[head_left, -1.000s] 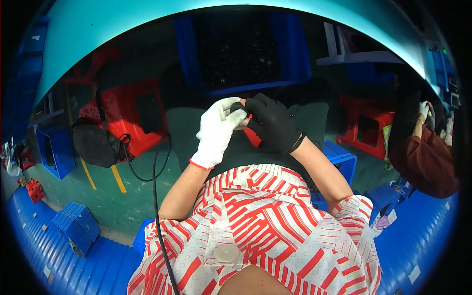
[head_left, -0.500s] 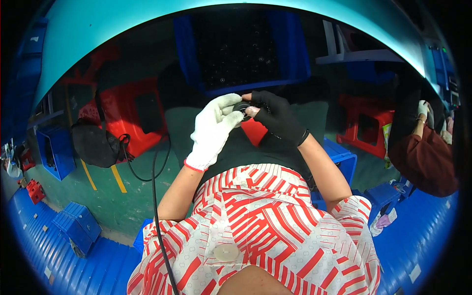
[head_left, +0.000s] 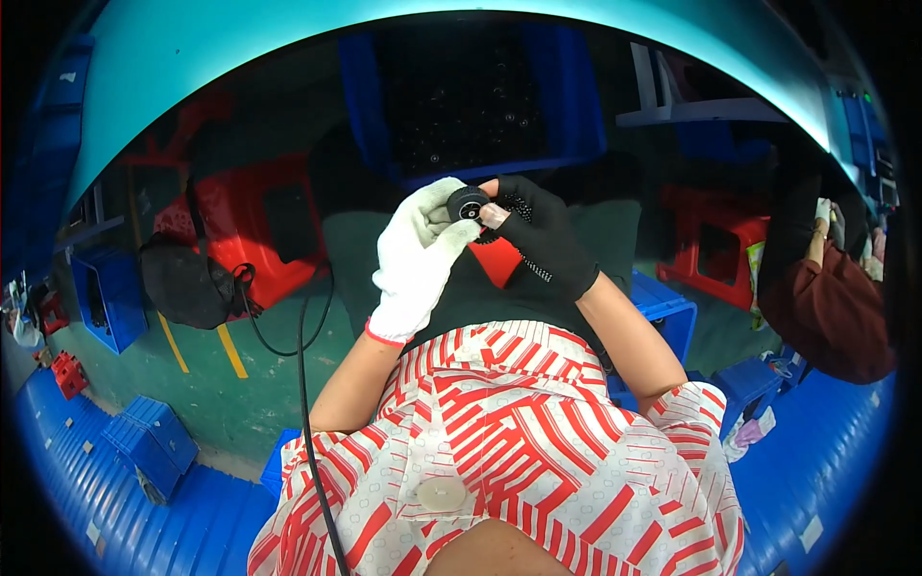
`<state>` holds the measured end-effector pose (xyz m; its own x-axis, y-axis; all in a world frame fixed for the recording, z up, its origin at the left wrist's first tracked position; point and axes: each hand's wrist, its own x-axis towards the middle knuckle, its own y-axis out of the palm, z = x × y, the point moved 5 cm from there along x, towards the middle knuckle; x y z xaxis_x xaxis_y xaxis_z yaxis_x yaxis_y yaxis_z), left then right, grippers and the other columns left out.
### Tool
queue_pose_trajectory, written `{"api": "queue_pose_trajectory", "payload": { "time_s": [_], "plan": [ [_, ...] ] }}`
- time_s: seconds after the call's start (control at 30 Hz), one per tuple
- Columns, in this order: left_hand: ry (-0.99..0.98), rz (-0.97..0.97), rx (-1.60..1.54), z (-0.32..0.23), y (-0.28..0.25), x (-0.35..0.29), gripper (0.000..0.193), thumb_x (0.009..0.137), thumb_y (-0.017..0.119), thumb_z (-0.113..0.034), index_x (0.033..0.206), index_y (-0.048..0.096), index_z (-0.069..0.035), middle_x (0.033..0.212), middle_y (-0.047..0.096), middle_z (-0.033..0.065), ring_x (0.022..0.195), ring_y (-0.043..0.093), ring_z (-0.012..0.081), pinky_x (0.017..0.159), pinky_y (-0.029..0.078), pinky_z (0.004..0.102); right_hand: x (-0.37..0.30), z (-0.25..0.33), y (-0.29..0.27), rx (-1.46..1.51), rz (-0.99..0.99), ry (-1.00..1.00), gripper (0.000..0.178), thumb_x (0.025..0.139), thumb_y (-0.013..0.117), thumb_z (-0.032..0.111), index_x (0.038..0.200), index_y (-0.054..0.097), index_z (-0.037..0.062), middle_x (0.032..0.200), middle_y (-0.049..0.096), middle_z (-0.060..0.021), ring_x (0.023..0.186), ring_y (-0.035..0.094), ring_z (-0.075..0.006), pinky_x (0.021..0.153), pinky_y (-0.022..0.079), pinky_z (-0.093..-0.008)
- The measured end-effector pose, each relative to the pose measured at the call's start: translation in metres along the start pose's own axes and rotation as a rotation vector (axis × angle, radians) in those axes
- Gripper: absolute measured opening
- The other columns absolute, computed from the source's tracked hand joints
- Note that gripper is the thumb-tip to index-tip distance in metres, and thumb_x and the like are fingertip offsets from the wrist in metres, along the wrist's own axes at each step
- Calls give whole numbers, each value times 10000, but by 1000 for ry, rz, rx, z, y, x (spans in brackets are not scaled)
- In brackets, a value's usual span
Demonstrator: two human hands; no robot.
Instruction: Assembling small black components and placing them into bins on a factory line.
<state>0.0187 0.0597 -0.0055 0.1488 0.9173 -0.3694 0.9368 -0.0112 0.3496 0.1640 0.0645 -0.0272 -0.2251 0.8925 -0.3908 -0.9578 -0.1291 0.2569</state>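
Note:
A small round black wheel (head_left: 465, 204) with a silvery ring at its hub is held over my lap, its hub side turned up. My left hand (head_left: 418, 248), in a white knit glove, closes round its left side with fingers behind and thumb at the lower edge. My right hand (head_left: 549, 240), in a black fingerless glove, pinches its right side, with bare thumb and fingertip showing. Part of the wheel is hidden by the fingers. Just past both hands stands a blue bin (head_left: 499, 173) holding many small dark pieces, too dim to name.
A teal tabletop (head_left: 288, 43) arches across the far side. Red stools (head_left: 259, 216) stand at left and right, a black bag (head_left: 187, 285) by the left one. A black cable (head_left: 305, 413) runs down my left side. Another person (head_left: 828, 312) sits at far right.
The wheel has turned so its hub faces up and more of it shows. My left hand has shifted slightly; my right hand still pinches the wheel.

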Motion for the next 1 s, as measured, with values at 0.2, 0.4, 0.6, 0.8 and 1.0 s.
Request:
{"api": "queue_pose_trajectory", "payload": {
  "time_s": [0.2, 0.4, 0.6, 0.8, 1.0],
  "plan": [
    [26, 50, 135, -2, -8, 2, 454, 818, 597, 61, 1251, 461, 58, 1132, 586, 163, 969, 634, 199, 864, 515, 289, 0, 24, 3, -529, 145, -377, 284, 826, 674, 109, 1095, 610, 40, 961, 622, -113, 843, 617, -200, 738, 488, -281],
    [-162, 183, -319, 7, -9, 6, 446, 833, 568, 48, 1262, 446, 54, 1178, 538, 170, 1040, 598, 226, 880, 533, 314, -12, 33, 12, -762, 60, -728, 290, 796, 684, 85, 1076, 616, 50, 1052, 586, -131, 881, 616, -258, 737, 493, -314],
    [-99, 127, -191, 4, -7, 3, 454, 827, 581, 43, 1262, 450, 51, 1148, 548, 162, 1069, 588, 216, 878, 543, 319, -12, 27, 8, -666, -8, -564, 360, 781, 699, 104, 1120, 592, 48, 1070, 580, -139, 915, 609, -282, 778, 488, -339],
    [-151, 103, -198, 5, -6, 2, 469, 835, 592, 24, 1274, 434, 64, 1115, 571, 180, 923, 653, 207, 833, 554, 296, -12, 22, 10, -735, -14, -580, 370, 778, 698, 143, 1119, 591, 47, 1066, 580, -132, 908, 601, -289, 779, 481, -348],
    [-156, -24, -73, 15, -9, 3, 446, 829, 621, -52, 1243, 498, 59, 1120, 580, 154, 814, 661, 177, 764, 556, 245, -13, 21, 15, -895, -95, -635, 370, 757, 708, 140, 1103, 604, 60, 1044, 587, -119, 932, 579, -285, 772, 472, -350]
  ]
}}
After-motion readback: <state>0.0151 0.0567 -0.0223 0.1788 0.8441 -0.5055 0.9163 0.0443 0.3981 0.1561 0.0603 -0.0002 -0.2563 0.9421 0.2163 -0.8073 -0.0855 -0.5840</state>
